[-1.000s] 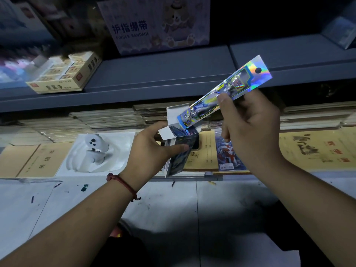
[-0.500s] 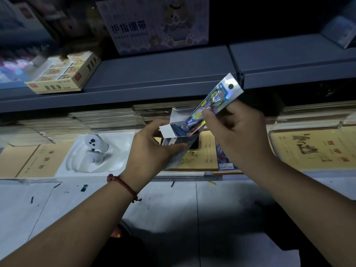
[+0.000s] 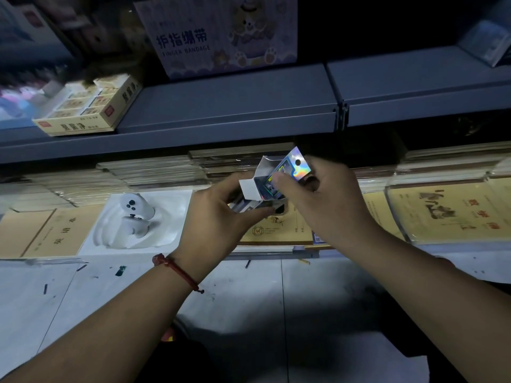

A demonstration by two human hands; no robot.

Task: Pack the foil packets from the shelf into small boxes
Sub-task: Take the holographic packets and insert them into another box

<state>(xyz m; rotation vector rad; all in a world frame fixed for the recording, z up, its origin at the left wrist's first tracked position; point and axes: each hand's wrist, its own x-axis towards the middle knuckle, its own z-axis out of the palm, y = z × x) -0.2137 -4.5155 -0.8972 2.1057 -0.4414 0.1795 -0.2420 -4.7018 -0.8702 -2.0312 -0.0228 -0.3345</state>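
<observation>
Foil packet [image 3: 295,167]: lower part inside the small box [image 3: 249,189]; holographic top end with hang hole sticks out of the mouth, tilted up-right.
Small box: held in the air over the front edge of the lower shelf [image 3: 265,248]; mouth open, white flaps spread.
Left hand [image 3: 218,221]: thumb and fingers curled round the box body; red cord bracelet [image 3: 177,268] on the wrist.
Right hand [image 3: 325,201]: thumb and fingers pinch the packet's exposed end, thumb tip at the box mouth.
Lower shelf: yellow notebooks [image 3: 59,233] lie flat along it; white tray [image 3: 172,208] left of the hands, white controller [image 3: 135,214] in it.
Upper shelf [image 3: 235,106]: yellow carton [image 3: 91,111] at left front edge; "Finger Bandage" box [image 3: 221,34] toward the back.
</observation>
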